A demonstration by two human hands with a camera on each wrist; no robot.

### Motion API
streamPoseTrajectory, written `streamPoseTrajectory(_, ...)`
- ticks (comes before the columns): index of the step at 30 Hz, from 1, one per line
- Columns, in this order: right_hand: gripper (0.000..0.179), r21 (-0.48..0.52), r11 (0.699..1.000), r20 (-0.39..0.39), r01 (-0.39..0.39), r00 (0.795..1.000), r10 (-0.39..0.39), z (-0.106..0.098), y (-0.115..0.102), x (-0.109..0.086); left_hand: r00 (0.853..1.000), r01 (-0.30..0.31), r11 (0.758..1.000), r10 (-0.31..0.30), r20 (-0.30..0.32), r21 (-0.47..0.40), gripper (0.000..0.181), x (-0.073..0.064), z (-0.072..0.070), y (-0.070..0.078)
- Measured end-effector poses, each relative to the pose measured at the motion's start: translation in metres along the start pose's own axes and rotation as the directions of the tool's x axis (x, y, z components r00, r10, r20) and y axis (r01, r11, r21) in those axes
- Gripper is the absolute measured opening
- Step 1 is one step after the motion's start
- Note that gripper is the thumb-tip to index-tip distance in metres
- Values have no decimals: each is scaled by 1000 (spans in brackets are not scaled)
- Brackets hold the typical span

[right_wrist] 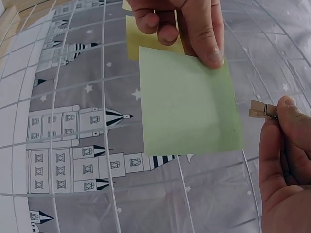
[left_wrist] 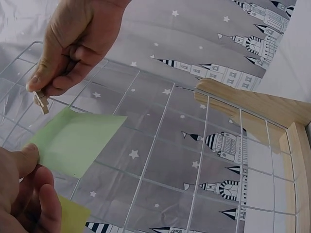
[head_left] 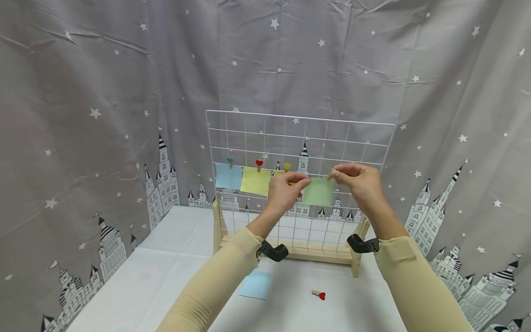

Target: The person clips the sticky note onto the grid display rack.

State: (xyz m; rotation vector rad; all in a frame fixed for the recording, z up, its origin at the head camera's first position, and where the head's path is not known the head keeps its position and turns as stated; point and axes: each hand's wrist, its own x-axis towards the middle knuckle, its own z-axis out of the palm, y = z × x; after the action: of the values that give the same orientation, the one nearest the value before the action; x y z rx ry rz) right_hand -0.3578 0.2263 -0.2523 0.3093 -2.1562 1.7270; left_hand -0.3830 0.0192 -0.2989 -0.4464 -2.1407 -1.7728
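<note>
A green sticky note (head_left: 319, 192) is pinched at its upper left corner by my left hand (head_left: 285, 191), against the white wire grid (head_left: 265, 150). Between thumb and fingertips my right hand (head_left: 360, 182) pinches a small wooden clothespin (right_wrist: 263, 110). In the right wrist view the clothespin sits just off the note's edge, apart from it. Left of my hands, a blue note (head_left: 228, 176) and a yellow note (head_left: 255, 181) hang from the grid under a green heart clip (head_left: 230, 160) and a red heart clip (head_left: 259, 163). A yellow heart clip (head_left: 287, 167) shows above my left hand, which hides what is below.
The grid stands in a wooden base (head_left: 319, 254) on a white table (head_left: 157, 258). On the table lie a light blue note pad (head_left: 256, 285) and a red heart clothespin (head_left: 319, 294). A grey curtain (head_left: 265, 60) with stars and castles hangs behind.
</note>
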Motion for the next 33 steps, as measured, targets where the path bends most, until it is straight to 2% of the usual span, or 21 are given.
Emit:
streamPoseTrajectory(8,33,-93,996,1,9,1000,-9,3,-5,5,1000,-12,1000,11,-17,-14,13,4,2,1)
streamPoseTrajectory(15,29,-96,995,-10,13,1000,-14,5,-4,11,1000,-6,1000,6,-19,-8,13,6,4,2)
streamPoseTrajectory(21,27,-152,988,-4,6,1000,-7,10,-5,14,999,-17,1000,18,-31,15,13,6,5,0)
streamPoseTrajectory(33,23,-203,979,-4,-24,1000,23,14,-9,16,999,-17,1000,16,-44,-14,12,6,9,2)
